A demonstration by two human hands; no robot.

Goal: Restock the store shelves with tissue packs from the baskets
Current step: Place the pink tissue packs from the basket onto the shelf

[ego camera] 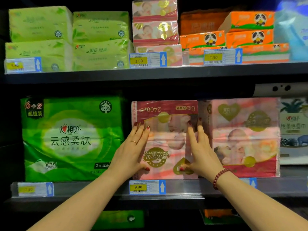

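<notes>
Left hand (133, 152) and right hand (202, 152) press flat-fingered on the glossy, film-wrapped rectangular pink pack (166, 137), standing upside-down just right of the green pack (71, 139).

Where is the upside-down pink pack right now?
Head view: the upside-down pink pack stands on the lower shelf between the green pack and a second pink pack, above the 9.90 tag.

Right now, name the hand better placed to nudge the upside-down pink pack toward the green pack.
Probably the right hand: its fingers lie at the pink pack's right edge, ready to push sideways. The left hand lies flat on its front.
</notes>
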